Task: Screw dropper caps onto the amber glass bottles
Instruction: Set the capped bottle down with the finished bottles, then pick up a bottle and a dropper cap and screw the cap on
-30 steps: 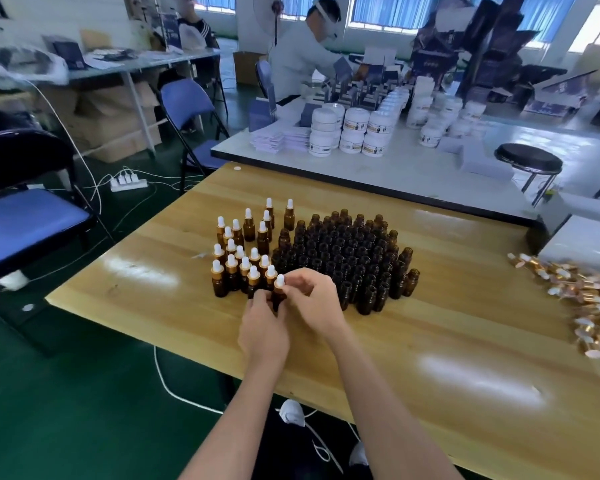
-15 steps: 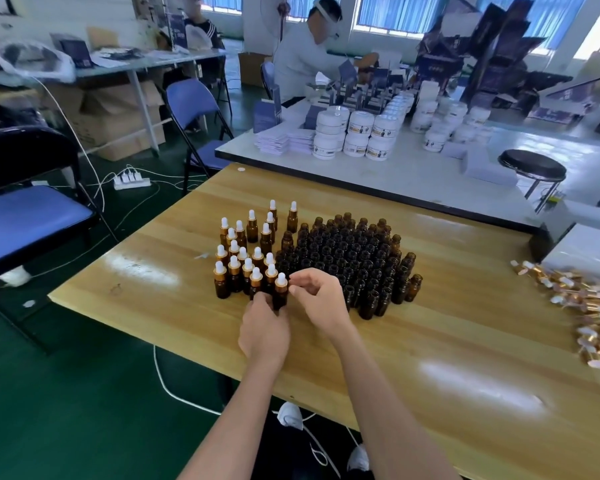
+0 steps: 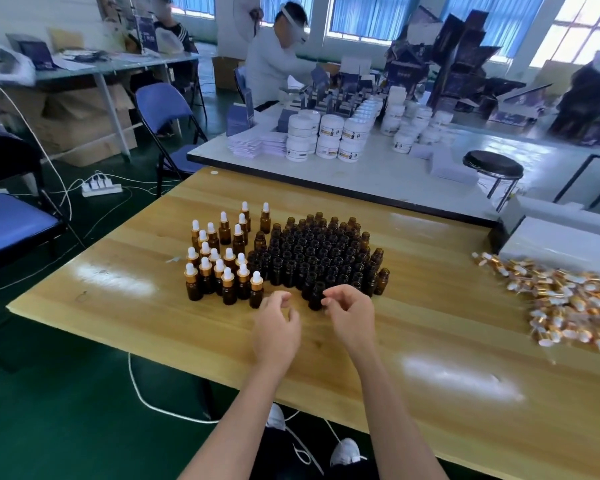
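Amber bottles [image 3: 312,258], mostly uncapped

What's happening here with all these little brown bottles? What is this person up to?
A person is fitting dropper caps onto small amber glass bottles on a wooden table. A smaller group of capped bottles stands at the left of the cluster, and a much larger batch of uncapped bottles stands right beside it. A loose pile of dropper caps lies at the table's right side. The left hand and right hand hover just in front of the bottles, fingers loosely curled, holding nothing.
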